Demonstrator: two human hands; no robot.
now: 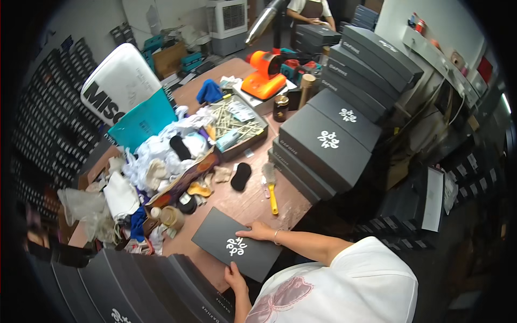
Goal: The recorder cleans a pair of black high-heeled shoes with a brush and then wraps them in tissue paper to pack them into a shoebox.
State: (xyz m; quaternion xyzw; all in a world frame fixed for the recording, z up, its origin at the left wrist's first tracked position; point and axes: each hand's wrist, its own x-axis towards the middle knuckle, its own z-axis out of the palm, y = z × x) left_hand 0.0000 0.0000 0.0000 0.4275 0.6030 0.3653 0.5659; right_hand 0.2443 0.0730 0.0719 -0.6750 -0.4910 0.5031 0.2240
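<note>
A flat dark-grey shoebox (215, 231) with white lettering on its lid lies at the table's near edge, close to my body. My left hand (234, 277) grips its near left edge, the thumb on the lid and the other fingers mostly hidden below. On the far right side, my right hand (258, 231) holds the box, with its thumb over the top and a bracelet at the wrist. The lid looks closed, so what is inside cannot be seen. Beyond the box lie a yellow-handled brush (273, 199) and a black oval pad (240, 176).
Grey shoeboxes are stacked at right (307, 126) and at lower left (145, 280). Crumpled white paper (161, 142), a carton of thin sticks (264, 132), a dark jar (280, 107) and an orange device (264, 81) crowd the table. Another person (312, 11) stands at the back.
</note>
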